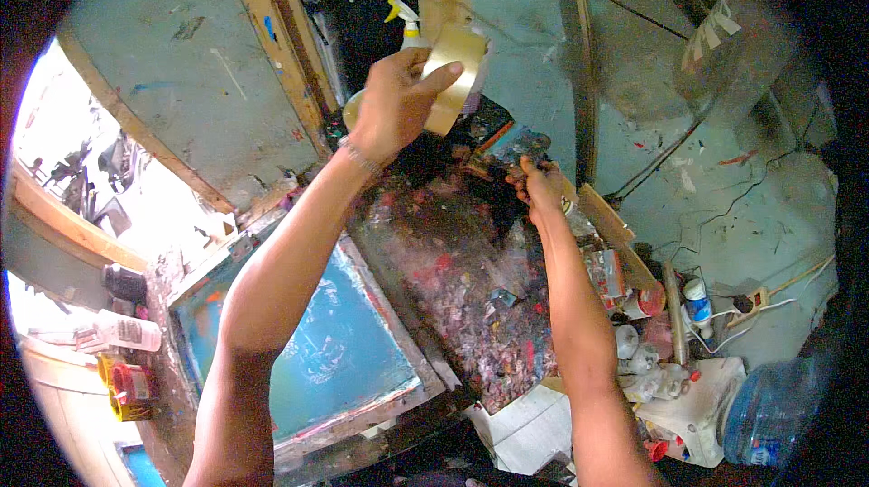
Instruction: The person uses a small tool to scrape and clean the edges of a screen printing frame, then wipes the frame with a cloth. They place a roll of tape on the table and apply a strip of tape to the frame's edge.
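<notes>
My left hand (391, 107) is raised near the top middle, its fingers and thumb gripping a wide roll of tan, shiny packing tape (460, 51). Just behind that hand stands a spray bottle (411, 23) with a yellow and white trigger head. Lower and further right, my right hand (540, 186) has its fingers curled in against a dark, paint-smeared object (522, 145). What exactly those fingers hold is hard to make out. Below both hands lies a worktop (453, 279) crusted with dried paint.
A framed screen with a blue surface (335, 342) lies under my left forearm. White paper (529, 428) sits at the front edge. Bottles, a power strip (748, 306) and a large blue water jug (774, 410) crowd the right. Plastic tubs (131, 387) stand far left.
</notes>
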### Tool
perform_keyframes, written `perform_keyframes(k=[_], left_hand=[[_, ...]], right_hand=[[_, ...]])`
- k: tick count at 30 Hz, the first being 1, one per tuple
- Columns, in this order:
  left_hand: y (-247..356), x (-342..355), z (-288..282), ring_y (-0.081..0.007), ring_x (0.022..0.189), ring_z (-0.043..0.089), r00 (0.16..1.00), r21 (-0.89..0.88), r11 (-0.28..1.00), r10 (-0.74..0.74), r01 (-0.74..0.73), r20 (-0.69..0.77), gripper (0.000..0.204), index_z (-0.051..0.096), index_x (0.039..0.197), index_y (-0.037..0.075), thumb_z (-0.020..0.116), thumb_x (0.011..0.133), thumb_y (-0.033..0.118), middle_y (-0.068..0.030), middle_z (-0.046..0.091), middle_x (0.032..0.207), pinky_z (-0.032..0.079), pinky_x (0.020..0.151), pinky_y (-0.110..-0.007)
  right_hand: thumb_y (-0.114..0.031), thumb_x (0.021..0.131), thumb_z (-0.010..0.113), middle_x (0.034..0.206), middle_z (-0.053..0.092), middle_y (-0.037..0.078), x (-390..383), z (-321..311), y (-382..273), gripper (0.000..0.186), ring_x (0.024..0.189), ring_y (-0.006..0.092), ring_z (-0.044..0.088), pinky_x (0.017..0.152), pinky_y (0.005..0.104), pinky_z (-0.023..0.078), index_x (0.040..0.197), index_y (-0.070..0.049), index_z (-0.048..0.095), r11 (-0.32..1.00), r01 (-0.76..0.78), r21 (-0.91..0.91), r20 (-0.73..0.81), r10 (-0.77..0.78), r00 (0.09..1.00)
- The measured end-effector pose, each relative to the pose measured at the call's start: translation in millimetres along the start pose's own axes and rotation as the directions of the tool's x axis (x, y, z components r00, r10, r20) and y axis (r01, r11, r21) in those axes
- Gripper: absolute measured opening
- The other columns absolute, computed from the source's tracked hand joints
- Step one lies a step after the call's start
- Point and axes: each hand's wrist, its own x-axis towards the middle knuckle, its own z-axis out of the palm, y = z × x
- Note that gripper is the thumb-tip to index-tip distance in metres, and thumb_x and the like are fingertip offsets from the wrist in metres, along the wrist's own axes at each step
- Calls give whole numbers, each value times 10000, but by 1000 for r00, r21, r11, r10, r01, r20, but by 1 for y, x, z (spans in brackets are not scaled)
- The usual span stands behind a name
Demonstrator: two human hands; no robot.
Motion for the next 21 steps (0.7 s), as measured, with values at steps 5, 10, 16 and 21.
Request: perform_keyframes(k=[5,10,16,21], left_hand=[[50,-99,-51,-94,854,597,992,-49,992,-117,115,-48,330,626,1128,-45,672,914,201,-59,679,957,482,776,-260],[65,-182,-76,-74,918,582,946,-105,949,-308,298,-98,359,589,1198,-52,640,940,191,-53,659,1039,466,820,-250],[53,-268,-93,-103,947,606,907,-449,859,-367,245,-207,376,577,1224,-63,537,997,233,-57,660,1087,469,823,-250],[48,-324,-104,-115,936,616,805,-688,700,-513,191,-299,312,606,1149,-10,502,1017,252,-43,656,1047,486,843,-268]], right_hand=[[-222,932,643,764,657,119,13,25,28,304,500,174,608,369,295,442,1108,-49,465,987,-90,-135,-44,84,995],[-360,952,609,703,654,121,8,15,26,441,478,191,603,399,344,490,1134,32,522,822,-92,-562,-54,75,996],[-440,911,599,750,669,166,32,-1,27,548,545,286,657,537,390,564,1059,85,549,613,73,-786,-11,-132,991],[-311,854,689,854,687,184,-18,1,5,371,830,325,651,772,453,492,959,42,652,602,368,-709,123,-408,905]])
